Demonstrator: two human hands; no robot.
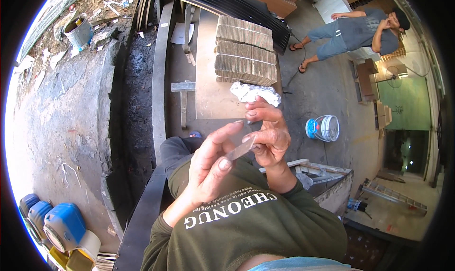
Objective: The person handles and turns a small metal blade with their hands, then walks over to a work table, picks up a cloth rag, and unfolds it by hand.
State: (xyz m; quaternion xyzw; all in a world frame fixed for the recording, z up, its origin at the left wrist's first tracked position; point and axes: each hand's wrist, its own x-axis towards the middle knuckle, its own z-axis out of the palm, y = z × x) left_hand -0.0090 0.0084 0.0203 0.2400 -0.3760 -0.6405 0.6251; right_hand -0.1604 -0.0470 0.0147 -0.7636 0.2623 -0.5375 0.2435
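A thin, flat, greyish strip (241,149) is held slantwise in front of the chest, between the two hands. Its lower end is pinched under the thumb of the left hand (207,163), behind which the fingers are stretched out. Its upper end is gripped at the thumb of the right hand (270,134), whose other fingers are kept loosely bent and raised. What the strip is made of cannot be told.

Just beyond the grip, a crumpled white cloth (256,94) is seen at the near edge of two bundles of corrugated cardboard (245,61), each crossed by a pale band. The bundles are supported by a brown board (207,103), and past them a black ridged sheet (239,11) is laid.

To the right of the grip, well apart, a clear bucket (329,128) is placed on the floor. Farther off on that side, a person in grey (358,31) is seen standing, one hand lifted to the face. Far to the left, behind the grip, blue containers (71,222) are grouped.
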